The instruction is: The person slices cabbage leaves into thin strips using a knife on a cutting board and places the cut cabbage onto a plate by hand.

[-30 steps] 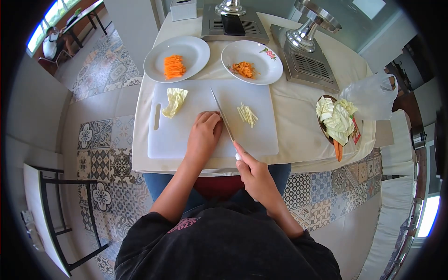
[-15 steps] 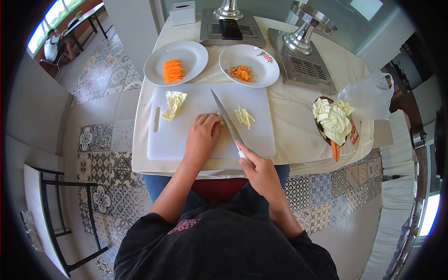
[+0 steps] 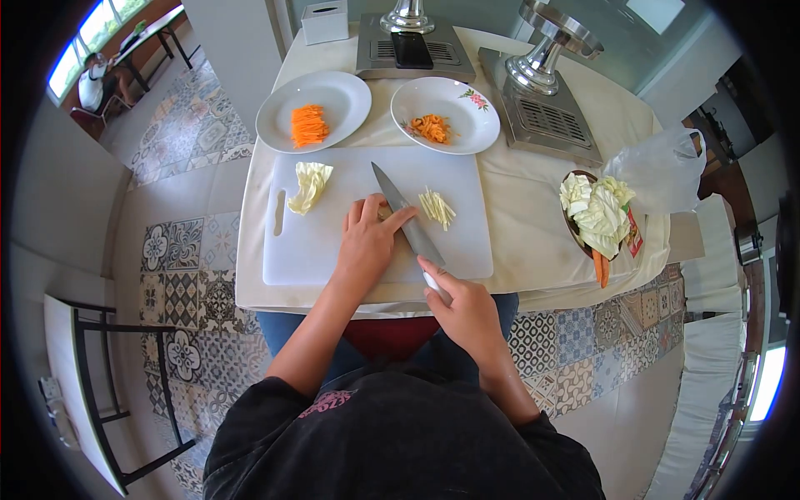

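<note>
My right hand is wrapped round the white handle of a knife, whose blade lies over the white cutting board. My left hand rests on the board with its fingers apart, the thumb reaching to the blade. A small bit of cabbage shows between its thumb and fingers, mostly hidden. Right of the blade lies a small pile of cabbage strips. On the board's upper left is a curled cabbage leaf.
Behind the board stand a plate with carrot strips and a flowered plate with carrot shreds. A bowl of cabbage and a plastic bag are at the right. Metal stands and a phone are further back.
My left fingers have spread, and the thumb has moved right to the knife. The blade now leans flatter, with more of its side showing. The knife tip has shifted slightly left.
</note>
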`<move>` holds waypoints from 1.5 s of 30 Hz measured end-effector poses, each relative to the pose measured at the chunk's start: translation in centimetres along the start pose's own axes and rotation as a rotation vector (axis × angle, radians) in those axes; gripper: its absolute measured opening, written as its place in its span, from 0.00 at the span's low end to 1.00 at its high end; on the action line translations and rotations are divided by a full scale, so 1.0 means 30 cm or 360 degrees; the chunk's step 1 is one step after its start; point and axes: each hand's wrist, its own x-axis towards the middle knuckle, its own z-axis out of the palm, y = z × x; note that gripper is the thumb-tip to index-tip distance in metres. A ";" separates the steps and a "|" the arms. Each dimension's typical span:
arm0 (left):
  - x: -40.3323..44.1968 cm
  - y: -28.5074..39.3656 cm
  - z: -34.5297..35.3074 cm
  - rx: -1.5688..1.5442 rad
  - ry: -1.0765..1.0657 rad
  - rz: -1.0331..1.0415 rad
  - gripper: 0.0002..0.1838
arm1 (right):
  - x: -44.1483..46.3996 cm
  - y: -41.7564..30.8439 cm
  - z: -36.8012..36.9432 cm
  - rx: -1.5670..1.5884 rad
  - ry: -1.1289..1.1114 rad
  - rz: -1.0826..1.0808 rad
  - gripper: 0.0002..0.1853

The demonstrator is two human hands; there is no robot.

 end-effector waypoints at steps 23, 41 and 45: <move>-0.008 -0.008 -0.013 -0.0317 0.0295 -0.0113 0.06 | -0.012 -0.055 -0.031 0.0686 -0.0221 0.0190 0.26; -0.002 0.004 -0.028 -0.0285 0.0244 -0.0120 0.06 | -0.005 -0.045 0.050 0.0105 -0.0083 -0.0200 0.33; -0.003 0.003 -0.025 -0.0284 0.0236 -0.0134 0.06 | -0.003 -0.042 0.059 0.0097 -0.0047 -0.0228 0.33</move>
